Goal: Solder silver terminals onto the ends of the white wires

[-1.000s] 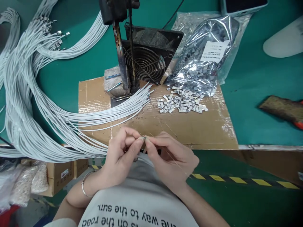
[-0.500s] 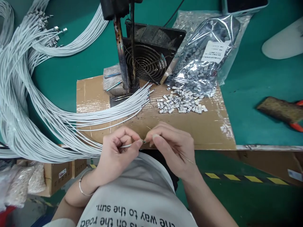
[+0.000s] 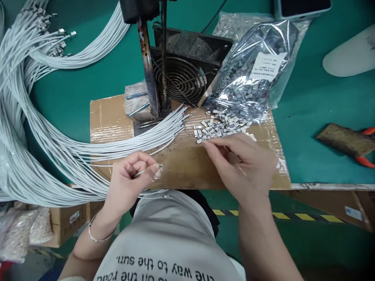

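Observation:
My left hand (image 3: pixel 129 179) is closed in a pinch on the end of one white wire (image 3: pixel 146 170), held just above the near edge of a cardboard sheet (image 3: pixel 114 117). My right hand (image 3: pixel 243 164) lies further right, fingertips stretched to the near edge of a pile of small metal pieces (image 3: pixel 219 127). A thin strand (image 3: pixel 238 167) runs across that hand under its fingers. The two hands are apart.
A big bundle of white wires (image 3: pixel 43 128) sweeps in from the left onto the cardboard. Behind stand a dark metal post (image 3: pixel 148 70), a black fan (image 3: pixel 181 74) and a clear bag of metal pieces (image 3: pixel 252 74). A brown block and orange-handled pliers (image 3: pixel 366 162) lie right.
The hands were pinched together at the wire's tip. My right hand has moved away up and right to the pile; the left has drifted slightly left with the wire.

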`<action>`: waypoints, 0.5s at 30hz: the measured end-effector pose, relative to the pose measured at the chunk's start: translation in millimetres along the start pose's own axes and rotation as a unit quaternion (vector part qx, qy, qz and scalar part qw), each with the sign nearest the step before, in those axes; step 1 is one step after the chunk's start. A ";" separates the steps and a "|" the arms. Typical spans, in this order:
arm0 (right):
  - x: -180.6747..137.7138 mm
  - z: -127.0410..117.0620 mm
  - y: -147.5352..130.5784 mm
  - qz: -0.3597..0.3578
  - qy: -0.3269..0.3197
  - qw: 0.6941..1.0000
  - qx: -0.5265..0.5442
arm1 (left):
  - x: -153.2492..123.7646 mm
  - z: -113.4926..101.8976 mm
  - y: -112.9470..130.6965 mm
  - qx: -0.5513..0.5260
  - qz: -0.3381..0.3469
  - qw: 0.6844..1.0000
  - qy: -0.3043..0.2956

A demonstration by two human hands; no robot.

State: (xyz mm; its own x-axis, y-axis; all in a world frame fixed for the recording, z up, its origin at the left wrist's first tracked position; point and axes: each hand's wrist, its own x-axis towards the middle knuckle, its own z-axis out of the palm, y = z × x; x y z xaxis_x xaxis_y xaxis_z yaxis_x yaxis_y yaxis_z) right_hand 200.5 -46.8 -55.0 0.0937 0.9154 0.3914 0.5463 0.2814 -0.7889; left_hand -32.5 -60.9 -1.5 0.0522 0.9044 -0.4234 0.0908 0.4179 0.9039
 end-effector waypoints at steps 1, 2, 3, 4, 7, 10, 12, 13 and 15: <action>2.7 -2.6 5.9 -0.016 -0.010 0.999 -0.032 | 2.2 -1.7 0.2 0.002 0.004 1.000 0.003; 5.1 -4.4 11.1 -0.040 -0.028 0.997 -0.057 | 4.3 -2.5 0.9 0.003 0.008 1.000 0.007; 7.0 -5.2 15.4 -0.064 -0.047 0.994 -0.075 | 6.3 -2.4 2.0 0.006 0.010 1.000 0.013; 8.4 -5.3 18.6 -0.087 -0.061 0.990 -0.087 | 8.0 -1.6 3.3 0.008 0.012 1.000 0.018; 9.9 -3.0 21.6 -0.108 -0.078 0.984 -0.116 | 12.3 2.4 7.0 0.014 0.010 1.000 0.025; 8.3 -0.6 19.9 -0.098 -0.078 0.983 -0.138 | 16.5 4.1 7.4 0.014 0.006 1.000 0.019; 5.9 0.2 18.9 -0.081 -0.066 0.984 -0.144 | 19.4 3.6 6.3 0.006 0.012 1.000 0.014; 4.2 0.7 18.3 -0.065 -0.057 0.986 -0.141 | 20.7 3.3 6.0 0.001 0.016 1.000 0.013; 0.3 2.1 16.0 -0.005 -0.036 0.993 -0.114 | 23.0 2.8 6.8 -0.007 0.021 1.000 0.014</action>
State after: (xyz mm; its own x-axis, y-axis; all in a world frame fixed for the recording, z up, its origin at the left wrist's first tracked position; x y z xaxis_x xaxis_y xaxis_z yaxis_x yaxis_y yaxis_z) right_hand 207.5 -41.4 -68.5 0.0323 0.9338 0.3563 0.7225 0.2245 -0.6539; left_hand -27.9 -37.5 -5.3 0.0278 0.9231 -0.3835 0.0743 0.3806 0.9217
